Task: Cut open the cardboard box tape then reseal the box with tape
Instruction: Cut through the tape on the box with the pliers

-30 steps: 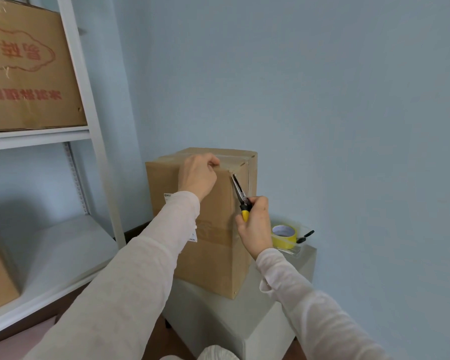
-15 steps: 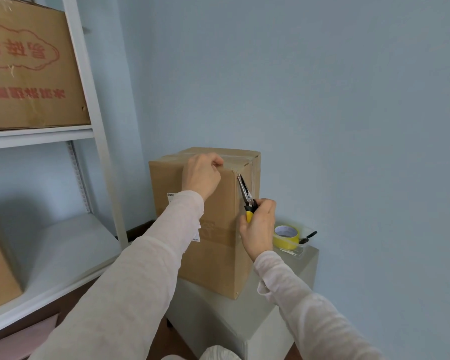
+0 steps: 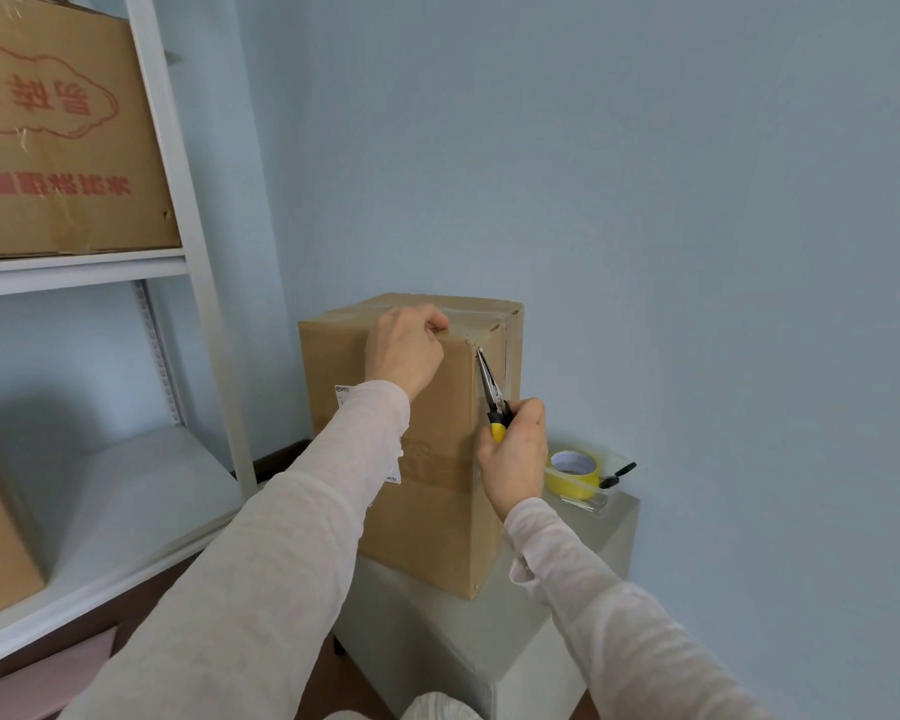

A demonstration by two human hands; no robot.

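A tall brown cardboard box (image 3: 432,511) stands on a grey block, its top seam covered with clear tape. My left hand (image 3: 404,350) grips the box's top front edge, fingers curled over it. My right hand (image 3: 515,454) holds yellow-handled long-nose pliers (image 3: 491,394). Their closed metal tip points up and touches the box's right front corner just below the top, where a clear tape strip runs down the side. A roll of yellow tape (image 3: 572,472) lies on the block behind my right hand.
The grey block (image 3: 531,652) stands against a pale blue wall. A small black-handled tool (image 3: 617,475) lies by the tape roll. To the left a white shelf unit (image 3: 188,252) carries a printed cardboard box (image 3: 58,142) above and another at the lower left.
The pliers' tip has moved from the box's front face to its right front corner and slightly up. My left hand has stayed on the top edge.
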